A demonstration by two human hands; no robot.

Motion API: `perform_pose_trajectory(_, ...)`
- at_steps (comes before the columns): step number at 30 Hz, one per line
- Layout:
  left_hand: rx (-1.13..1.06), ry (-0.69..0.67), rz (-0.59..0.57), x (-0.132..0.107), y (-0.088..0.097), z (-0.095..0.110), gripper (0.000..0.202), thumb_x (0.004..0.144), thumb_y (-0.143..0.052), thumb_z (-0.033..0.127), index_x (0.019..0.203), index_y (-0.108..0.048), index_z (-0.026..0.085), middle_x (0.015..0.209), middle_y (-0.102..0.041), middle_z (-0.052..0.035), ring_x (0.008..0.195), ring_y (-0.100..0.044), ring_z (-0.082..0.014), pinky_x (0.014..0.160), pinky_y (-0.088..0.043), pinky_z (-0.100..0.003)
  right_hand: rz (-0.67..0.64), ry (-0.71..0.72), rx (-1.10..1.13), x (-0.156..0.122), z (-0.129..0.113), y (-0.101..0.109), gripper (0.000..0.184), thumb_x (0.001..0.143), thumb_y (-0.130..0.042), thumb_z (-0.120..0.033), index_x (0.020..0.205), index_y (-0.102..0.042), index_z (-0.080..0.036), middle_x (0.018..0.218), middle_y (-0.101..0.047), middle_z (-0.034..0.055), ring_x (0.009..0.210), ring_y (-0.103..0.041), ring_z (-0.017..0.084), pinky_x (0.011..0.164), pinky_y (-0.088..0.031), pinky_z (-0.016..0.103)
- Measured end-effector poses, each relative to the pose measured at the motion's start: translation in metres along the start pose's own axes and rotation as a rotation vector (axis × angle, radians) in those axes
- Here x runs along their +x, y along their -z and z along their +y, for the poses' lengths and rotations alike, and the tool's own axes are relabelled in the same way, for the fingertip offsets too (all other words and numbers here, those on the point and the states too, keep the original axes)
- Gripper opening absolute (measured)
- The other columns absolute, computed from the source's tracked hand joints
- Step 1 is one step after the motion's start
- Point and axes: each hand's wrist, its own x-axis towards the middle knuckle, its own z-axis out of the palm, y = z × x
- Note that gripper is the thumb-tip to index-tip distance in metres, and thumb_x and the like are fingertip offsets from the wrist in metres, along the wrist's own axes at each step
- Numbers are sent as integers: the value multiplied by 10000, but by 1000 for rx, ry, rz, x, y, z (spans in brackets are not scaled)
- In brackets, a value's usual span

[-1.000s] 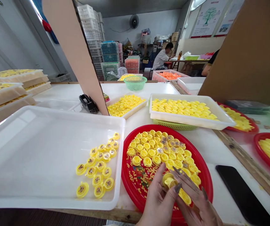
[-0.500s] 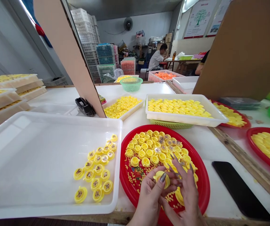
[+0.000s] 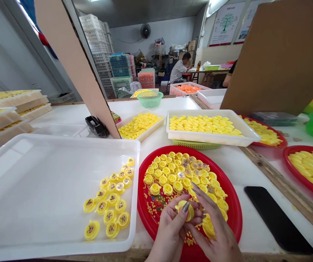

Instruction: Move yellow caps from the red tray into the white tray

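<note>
- Just above the near rim of a round red plastic tray [image 3: 235,214], the left hand [image 3: 169,229] forms the grip: thumb and fingers are closed on a small round yellow plastic cap [image 3: 187,211].
- That cap sits upright-tilted in the grip, its flat face turned towards the wearer; being round, it shows no long axis.
- Directly right of the grip, the right hand [image 3: 216,236] touches the same cap, fingers stretched forward over the tray. Whether it pinches the cap or only steadies it, I cannot tell.
- Ahead of the grip, loose yellow caps [image 3: 178,174] lie in rows across the red tray.
- Left of the grip and close by, a large white plastic tray [image 3: 36,189] holds a cluster of yellow caps with dark centre inserts [image 3: 109,196]; the left hand is the nearer one to it.
- Right of the grip, a flat black phone [image 3: 276,218] lies on the white table [image 3: 243,171].
- Far ahead, a wall poster with a green tree [image 3: 226,23] carries writing too small to read; the cap inserts are likewise illegible.
</note>
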Motion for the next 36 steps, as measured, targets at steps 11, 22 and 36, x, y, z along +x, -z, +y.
perform_pose_trajectory(11,523,-331,418,-66,47,144,518,645,-841,471,1034,-627,203,1029,-756,-98,1029,-696,-285,842,-594,-323,-118,-128,-228,-4,66,62,387,938,-529,-334,1315,-495,-253,1296,-611,63,1216,-573,228,1006,-514,353)
perform_pose_trajectory(22,1544,-163,640,-17,156,276,674,534,-736,681,937,-680,144,804,-739,-104,809,-682,-304,637,-547,-343,-251,257,-522,25,56,-15,183,824,-571,-233,962,-679,-180,1375,-561,135,1335,-429,363,1105,-297,630)
perform_pose_trajectory(36,2163,-694,542,-30,96,218,589,866,-446,641,1179,-624,175,1204,-573,-184,1035,-586,-365,911,-455,-507,-190,-93,37,10,56,8,80,891,-563,-273,824,-604,-259,1122,-713,54,1091,-656,253,874,-585,395)
